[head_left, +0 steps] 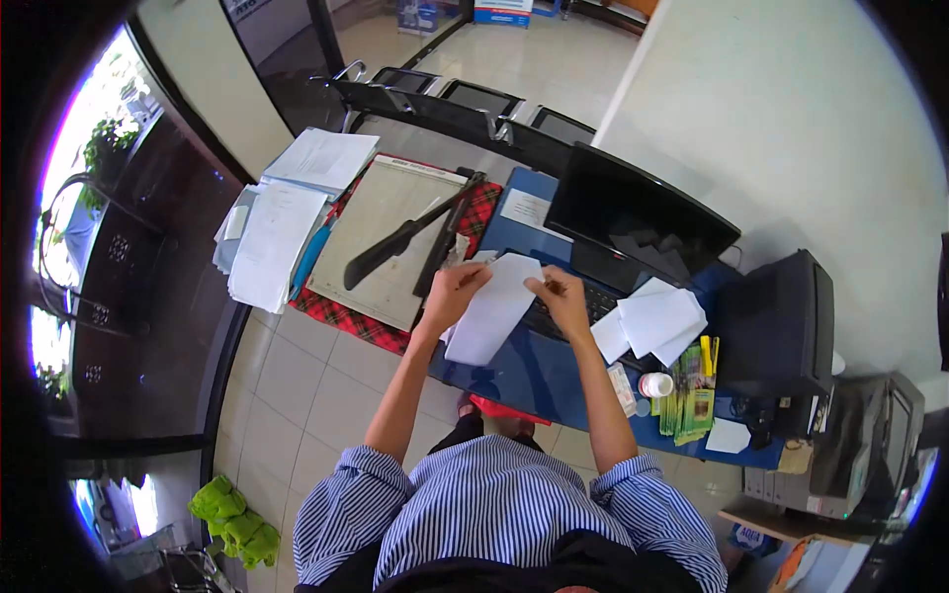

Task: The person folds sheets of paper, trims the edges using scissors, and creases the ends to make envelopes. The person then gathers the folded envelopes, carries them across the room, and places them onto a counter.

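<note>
A white paper envelope (491, 309) with a tapered top flap is held up over the front of the blue desk. My left hand (456, 296) is closed on its left edge, near the top. My right hand (560, 299) pinches at the right edge, just below the flap; the fingertips are small and partly hidden. Behind my right hand lies a black keyboard (600, 299), partly covered. To the right of that hand is a loose pile of white envelopes (660, 322). A paper cutter (366, 242) with a black handle sits left of my left hand.
Stacks of papers (280, 232) lie at the far left. A monitor (643, 212) stands at the back, beside a black computer case (774, 321). A white bottle (655, 384) and green-yellow packets (689, 405) are at the right. Black chairs (479, 104) line up beyond the desk (534, 381).
</note>
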Tool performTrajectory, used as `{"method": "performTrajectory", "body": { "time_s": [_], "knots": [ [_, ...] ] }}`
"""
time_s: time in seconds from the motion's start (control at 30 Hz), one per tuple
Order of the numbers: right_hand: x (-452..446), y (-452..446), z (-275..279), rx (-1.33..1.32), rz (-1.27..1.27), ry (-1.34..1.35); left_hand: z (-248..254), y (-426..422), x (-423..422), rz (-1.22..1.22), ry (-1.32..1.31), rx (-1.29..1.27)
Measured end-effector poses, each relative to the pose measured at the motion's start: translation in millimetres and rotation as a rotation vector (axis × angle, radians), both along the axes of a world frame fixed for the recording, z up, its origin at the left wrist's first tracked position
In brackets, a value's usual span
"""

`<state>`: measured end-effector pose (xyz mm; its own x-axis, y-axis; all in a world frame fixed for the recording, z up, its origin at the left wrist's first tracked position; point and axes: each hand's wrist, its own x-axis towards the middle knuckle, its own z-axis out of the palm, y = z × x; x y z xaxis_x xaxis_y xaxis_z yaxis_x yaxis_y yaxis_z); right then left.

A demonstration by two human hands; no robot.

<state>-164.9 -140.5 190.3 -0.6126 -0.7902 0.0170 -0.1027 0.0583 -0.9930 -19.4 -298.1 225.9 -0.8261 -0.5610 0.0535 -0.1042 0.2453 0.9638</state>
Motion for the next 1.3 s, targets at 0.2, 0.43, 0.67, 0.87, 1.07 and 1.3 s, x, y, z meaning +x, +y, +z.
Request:
{"method": "performTrajectory", "body": {
  "time_s": [0.2, 0.43, 0.67, 0.87, 1.07, 1.3],
  "knots": [
    [11, 71, 56, -0.164, -0.216, 0.523, 26, 69, -12, 0.042, 0.431, -0.491],
    [57, 166, -40, 0.037, -0.135, 1.099, -95, 151, 44, 0.031, 0.211, -0.933],
    [79, 214, -156, 0.153, 0.034, 1.073, -189, 202, 72, -0.036, -0.009, -0.968],
    [74, 221, -160, 0.158, -0.027, 0.979, -197, 213, 72, 0.025, -0.025, -0.940],
    [76, 218, -161, 0.138, -0.140, 0.797, -190, 217, 72, 0.095, -0.139, -0.813],
    [77, 215, -168, 0.215, -0.237, 0.567, -193, 217, 63, 0.188, -0.263, -0.636]
  ]
}}
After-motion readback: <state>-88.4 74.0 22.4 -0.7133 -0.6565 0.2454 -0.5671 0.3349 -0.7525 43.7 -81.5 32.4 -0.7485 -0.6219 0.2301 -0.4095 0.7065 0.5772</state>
